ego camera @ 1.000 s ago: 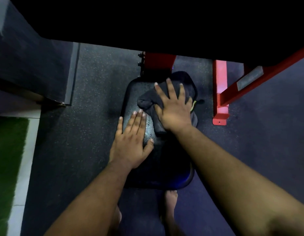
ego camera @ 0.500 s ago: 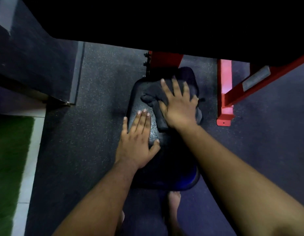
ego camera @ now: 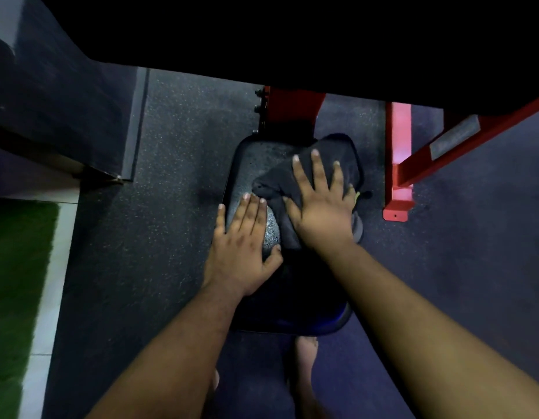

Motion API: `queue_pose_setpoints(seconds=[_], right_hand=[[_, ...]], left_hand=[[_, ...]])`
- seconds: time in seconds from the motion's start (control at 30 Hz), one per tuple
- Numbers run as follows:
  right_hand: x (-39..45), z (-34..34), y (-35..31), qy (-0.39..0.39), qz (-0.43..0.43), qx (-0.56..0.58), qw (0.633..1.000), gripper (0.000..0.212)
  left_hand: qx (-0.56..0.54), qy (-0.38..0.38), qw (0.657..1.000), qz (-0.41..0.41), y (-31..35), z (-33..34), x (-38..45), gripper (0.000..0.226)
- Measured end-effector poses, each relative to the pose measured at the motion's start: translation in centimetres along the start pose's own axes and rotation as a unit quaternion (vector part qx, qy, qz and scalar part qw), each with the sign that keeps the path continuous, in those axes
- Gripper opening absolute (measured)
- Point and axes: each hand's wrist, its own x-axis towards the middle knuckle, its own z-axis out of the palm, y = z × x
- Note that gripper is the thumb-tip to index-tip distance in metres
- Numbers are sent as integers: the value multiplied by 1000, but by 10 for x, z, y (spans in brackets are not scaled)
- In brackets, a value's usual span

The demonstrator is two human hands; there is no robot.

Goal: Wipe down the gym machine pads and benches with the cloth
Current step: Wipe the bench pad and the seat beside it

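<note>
A black padded vinyl seat pad [ego camera: 253, 164] on a red steel machine frame [ego camera: 295, 105] carries a crumpled dark cloth [ego camera: 277, 184] — soft, light, likely to bunch. The right hand [ego camera: 321, 207] presses it flat-fingered; the left hand [ego camera: 241, 249] rests flat on the pad, holding nothing.

Both bare forearms reach forward and down over the seat pad [ego camera: 247, 164]. The left hand [ego camera: 242, 243] lies flat on the pad's left side, palm down, fingers straight and close together, thumb spread out to the right toward the pad's middle. The right hand [ego camera: 321, 204] sits farther along the pad, on its right half, palm down with fingers spread wide, pressing flat onto the dark cloth [ego camera: 337, 155]. The two hands lie just beside each other. A bare foot [ego camera: 306, 358] stands at the pad's near edge.
</note>
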Motion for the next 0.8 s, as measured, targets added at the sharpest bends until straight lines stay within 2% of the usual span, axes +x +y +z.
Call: queue_pose_setpoints(seconds=[0.1,0.3,0.4,0.47,0.53,0.67,0.8], right_hand=[[-27,4,6,2,4,-17,1000,75],[42,-12,-11,-38,-31,4,999,75],[-15,1,5,-1,1,-5,1000,76],[-47,4,10,-10,24,-2,1000,77],[-34,2,6,-19,36,-3,999,77],[27,-6,-12,-41,-6,3,999,77],[3,-3,-10,-11,12,13,1000,76]], left_hand=[[4,-2,1000,-4,1,0,1,84],[6,-1,1000,-1,0,0,-1,91],[1,2,1000,0,0,1,0,88],[-3,-2,1000,-2,-1,1,1,88],[-3,-6,1000,-7,-1,1,1,89],[-7,2,1000,-14,-1,2,0,94],[-48,34,997,-48,-1,-1,-8,94]])
